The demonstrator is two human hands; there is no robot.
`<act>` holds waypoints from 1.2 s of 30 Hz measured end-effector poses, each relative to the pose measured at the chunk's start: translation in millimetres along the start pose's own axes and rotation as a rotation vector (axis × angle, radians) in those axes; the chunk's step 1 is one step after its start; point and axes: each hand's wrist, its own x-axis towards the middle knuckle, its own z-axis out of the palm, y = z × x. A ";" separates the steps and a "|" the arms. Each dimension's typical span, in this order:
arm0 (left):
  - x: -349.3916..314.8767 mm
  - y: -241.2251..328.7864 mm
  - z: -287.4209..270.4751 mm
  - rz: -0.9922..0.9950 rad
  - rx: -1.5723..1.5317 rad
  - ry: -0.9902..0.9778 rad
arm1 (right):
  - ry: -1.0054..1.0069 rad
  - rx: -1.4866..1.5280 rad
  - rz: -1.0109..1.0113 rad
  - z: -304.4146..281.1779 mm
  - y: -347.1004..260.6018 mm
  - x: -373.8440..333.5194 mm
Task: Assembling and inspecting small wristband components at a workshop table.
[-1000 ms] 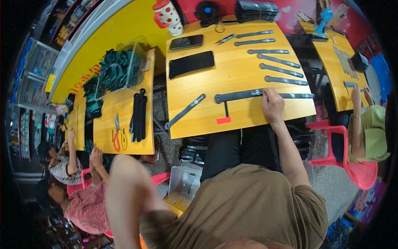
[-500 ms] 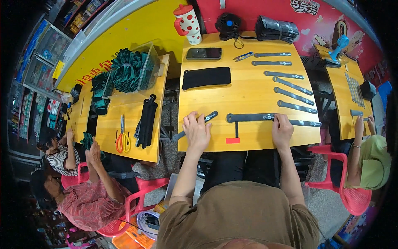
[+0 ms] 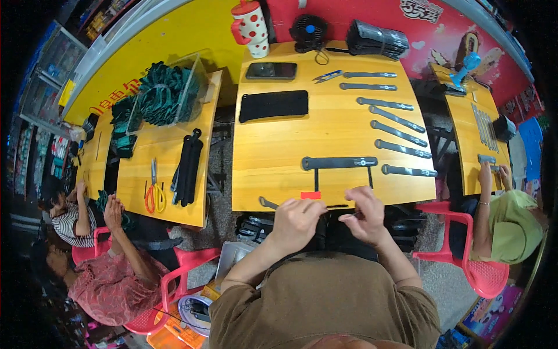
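Note:
At the near table edge, my left hand (image 3: 297, 224) is closed on a grey strap (image 3: 268, 203), whose holed end sticks out to its left. A thin dark strip (image 3: 337, 206) shows between my hands; whether it belongs to this strap I cannot tell. Just to the right, my right hand (image 3: 367, 216) has its fingers curled together, and what they pinch is mostly hidden. Beyond them a wider grey strap (image 3: 339, 163) lies flat. Two narrow black bands run down from it, the left one ending at a red tab (image 3: 310, 195).
Several grey straps (image 3: 399, 133) lie along the table's right side. Farther back are a black fabric piece (image 3: 274, 106), a phone (image 3: 271, 71), thread snips (image 3: 329, 76), a tumbler (image 3: 250, 29), a fan (image 3: 308, 33) and a strap bundle (image 3: 378, 39). Co-workers sit at both sides.
Both hands have come toward me and closer together at the table edge. The left has drawn its strap nearer. My right hand has left the wider strap. The view has shifted slightly.

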 end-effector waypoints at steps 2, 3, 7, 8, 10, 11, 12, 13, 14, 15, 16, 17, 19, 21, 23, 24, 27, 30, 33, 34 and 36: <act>2.7 5.4 8.3 0.017 -0.043 -0.003 | -0.022 -0.032 -0.101 -2.7 3.1 -3.3; 4.9 7.8 13.6 0.024 -0.073 -0.003 | -0.019 -0.052 -0.095 -6.6 5.9 -6.3; 11.6 5.7 11.9 -0.010 -0.019 -0.056 | 0.076 -0.090 -0.001 -21.2 15.1 -17.0; 9.6 -2.4 12.9 -0.039 -0.061 -0.049 | 0.108 -0.105 0.015 -25.4 18.5 -19.6; 8.6 -13.3 8.6 -0.096 -0.148 -0.093 | 0.146 -0.128 0.044 -33.3 21.6 -24.3; 7.5 -16.6 6.8 -0.160 -0.218 -0.126 | 0.126 -0.095 0.127 -36.4 20.4 -24.7; 6.1 -17.9 7.4 -0.209 -0.328 -0.108 | 0.105 -0.061 0.210 -39.0 19.6 -24.7; 7.2 -17.8 8.6 -0.212 -0.330 -0.113 | 0.105 -0.061 0.216 -41.0 19.7 -24.1; 9.5 -16.9 10.2 -0.234 -0.330 -0.118 | 0.041 0.034 0.260 -43.6 20.9 -22.3; 11.7 -16.4 11.5 -0.256 -0.330 -0.123 | -0.023 0.129 0.303 -45.4 23.0 -21.2; 13.5 -16.4 12.7 -0.260 -0.332 -0.125 | -0.025 0.129 0.307 -46.1 27.1 -22.4; 15.2 -16.0 14.1 -0.273 -0.347 -0.140 | -0.018 0.139 0.329 -46.7 31.6 -25.5; 18.0 -18.8 15.7 -0.290 -0.366 -0.158 | -0.013 0.148 0.357 -48.9 35.8 -25.8; 20.7 -29.6 13.2 -0.348 -0.402 -0.190 | 0.015 0.158 0.421 -52.5 38.4 -22.1; 19.6 -44.9 10.5 -0.339 -0.414 -0.171 | 0.068 0.139 0.401 -53.1 47.6 -19.6; 15.2 -55.2 11.7 -0.481 -0.559 -0.153 | 0.122 0.120 0.374 -52.6 52.2 -19.0; 10.9 -65.6 21.5 -0.713 -0.833 -0.062 | 0.242 0.203 0.527 -46.8 65.0 -23.8; 14.2 -69.7 43.1 -0.880 -0.939 0.184 | 0.356 0.178 0.550 -33.2 75.0 -16.1; 19.5 -74.0 53.6 -0.870 -0.885 0.298 | 0.424 0.106 0.555 -27.6 90.1 -10.1; 20.4 -75.4 55.9 -0.875 -0.889 0.293 | 0.411 0.045 0.522 -26.6 93.4 -8.3; 20.6 -77.9 58.9 -0.893 -0.845 0.328 | 0.365 -0.085 0.447 -25.1 95.0 -3.1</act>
